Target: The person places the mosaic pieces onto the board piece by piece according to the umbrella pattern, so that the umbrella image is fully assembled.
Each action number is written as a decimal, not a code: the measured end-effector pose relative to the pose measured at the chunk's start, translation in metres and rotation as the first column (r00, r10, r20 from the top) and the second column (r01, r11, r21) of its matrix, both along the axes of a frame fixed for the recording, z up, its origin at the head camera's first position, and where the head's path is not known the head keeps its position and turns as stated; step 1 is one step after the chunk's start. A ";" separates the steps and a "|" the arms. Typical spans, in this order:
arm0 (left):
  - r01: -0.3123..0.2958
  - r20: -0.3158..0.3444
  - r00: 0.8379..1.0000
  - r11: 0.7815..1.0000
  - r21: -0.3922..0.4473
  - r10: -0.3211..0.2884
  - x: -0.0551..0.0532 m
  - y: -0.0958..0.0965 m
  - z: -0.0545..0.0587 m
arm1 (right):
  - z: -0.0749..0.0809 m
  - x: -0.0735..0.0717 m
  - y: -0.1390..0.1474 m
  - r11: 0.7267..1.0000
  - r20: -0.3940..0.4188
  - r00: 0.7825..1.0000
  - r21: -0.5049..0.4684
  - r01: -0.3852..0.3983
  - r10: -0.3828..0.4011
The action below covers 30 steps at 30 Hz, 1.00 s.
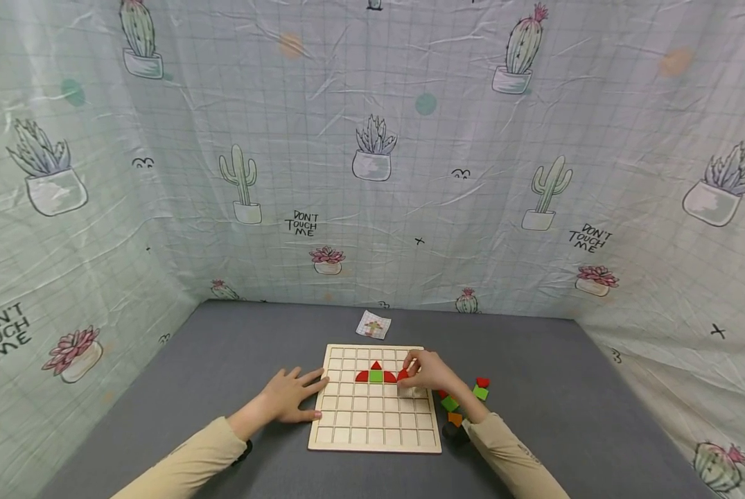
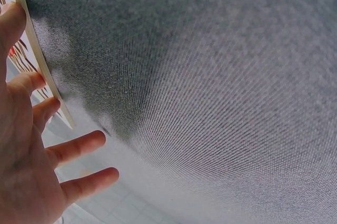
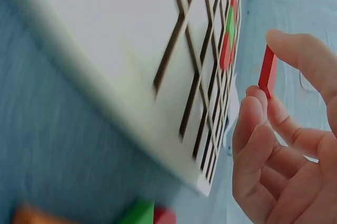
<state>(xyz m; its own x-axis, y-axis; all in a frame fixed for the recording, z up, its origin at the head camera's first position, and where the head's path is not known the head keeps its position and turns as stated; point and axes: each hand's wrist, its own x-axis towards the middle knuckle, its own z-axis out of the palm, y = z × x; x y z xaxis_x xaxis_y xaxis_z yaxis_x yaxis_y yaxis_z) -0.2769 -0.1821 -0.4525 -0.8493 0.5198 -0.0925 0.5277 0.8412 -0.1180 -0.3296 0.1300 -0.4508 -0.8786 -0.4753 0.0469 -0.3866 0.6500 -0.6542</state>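
A wooden board (image 1: 360, 420) with a square grid of grooves lies on the grey table. On it sit a green square (image 1: 375, 376), a red triangle (image 1: 376, 365) above it, and red curved-edge pieces (image 1: 362, 377) on either side. My right hand (image 1: 431, 372) pinches a red block (image 3: 268, 71) between thumb and fingertips, over the board's right part. In the right wrist view the block is clear of the grid. My left hand (image 1: 287, 396) lies at the board's left edge with fingers spread, several of them touching the rim, as the left wrist view shows (image 2: 31, 145).
Loose blocks lie right of the board, partly behind the right forearm: a green one (image 1: 450, 403), an orange one (image 1: 455, 418), another green one (image 1: 481, 393) and a red one (image 1: 483, 382). A small printed card (image 1: 373, 325) lies behind the board. A patterned curtain (image 1: 372, 242) surrounds the table.
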 end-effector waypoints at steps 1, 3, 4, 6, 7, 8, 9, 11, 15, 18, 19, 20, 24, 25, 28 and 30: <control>0.002 0.004 1.000 1.000 0.003 -0.002 0.000 0.000 0.000 | -0.001 0.001 -0.003 1.000 -0.002 1.000 -0.004 -0.004 0.004; 0.001 0.013 1.000 1.000 0.007 -0.001 0.001 0.000 0.001 | -0.002 0.003 -0.009 1.000 -0.006 1.000 -0.014 -0.019 0.019; -0.001 0.019 1.000 1.000 0.010 0.001 0.001 0.000 0.001 | -0.002 0.004 -0.013 1.000 -0.009 1.000 -0.017 -0.023 0.023; -0.005 0.029 1.000 1.000 0.014 0.005 0.001 0.000 0.002 | -0.004 0.006 -0.019 0.999 -0.014 0.999 -0.029 -0.036 0.036; -0.006 0.033 0.999 1.000 0.017 0.006 0.001 0.000 0.002 | -0.004 0.007 -0.022 0.999 -0.018 0.999 -0.032 -0.036 0.036; -0.007 0.035 0.999 1.000 0.017 0.007 0.001 0.000 0.002 | -0.005 0.008 -0.026 0.999 -0.013 0.999 -0.038 -0.036 0.036; -0.007 0.035 0.999 1.000 0.017 0.007 0.001 -0.001 0.001 | -0.006 0.009 -0.029 0.999 -0.012 1.000 -0.035 -0.027 0.026; -0.004 0.028 1.000 1.000 0.014 0.004 0.000 0.000 0.000 | -0.006 0.010 -0.036 0.999 -0.002 1.000 -0.036 -0.010 0.010; -0.003 0.014 1.000 1.000 0.010 0.003 0.000 0.000 -0.001 | -0.007 0.012 -0.049 1.000 -0.001 1.000 -0.026 0.013 -0.013; -0.006 0.010 1.000 1.000 0.007 0.006 0.000 0.001 -0.001 | -0.007 0.013 -0.058 1.000 -0.018 1.000 -0.007 0.015 -0.015; -0.008 0.009 1.000 1.000 0.005 0.008 0.000 0.001 -0.001 | -0.007 0.013 -0.061 1.000 -0.019 1.000 0.003 0.021 -0.021; -0.010 0.009 1.000 1.000 0.003 0.010 0.000 0.001 -0.001 | -0.008 0.013 -0.064 1.000 -0.021 0.999 0.011 0.027 -0.026; -0.015 0.008 1.000 1.000 -0.003 0.015 0.000 0.001 -0.001 | -0.008 0.015 -0.076 0.998 -0.036 0.998 0.025 0.053 -0.052; -0.016 0.009 1.000 1.000 -0.003 0.016 0.000 0.001 0.000 | -0.008 0.015 -0.079 0.998 -0.043 0.997 0.027 0.060 -0.058; -0.014 0.009 1.000 1.000 -0.002 0.014 -0.001 0.001 0.000 | -0.008 0.016 -0.087 0.995 -0.062 0.995 0.045 0.086 -0.083; -0.010 0.006 1.000 1.000 -0.002 0.010 -0.001 0.001 0.000 | -0.008 0.016 -0.093 0.993 -0.071 0.993 0.059 0.102 -0.098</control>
<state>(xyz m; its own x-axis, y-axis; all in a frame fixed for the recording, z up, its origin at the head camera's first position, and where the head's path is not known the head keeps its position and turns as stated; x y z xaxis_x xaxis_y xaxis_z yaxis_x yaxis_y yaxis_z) -0.2777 -0.1812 -0.4525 -0.8539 0.5110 -0.0985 0.5199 0.8462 -0.1171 -0.3139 0.0372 -0.4586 -0.9175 -0.3894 0.0810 -0.3600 0.7265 -0.5854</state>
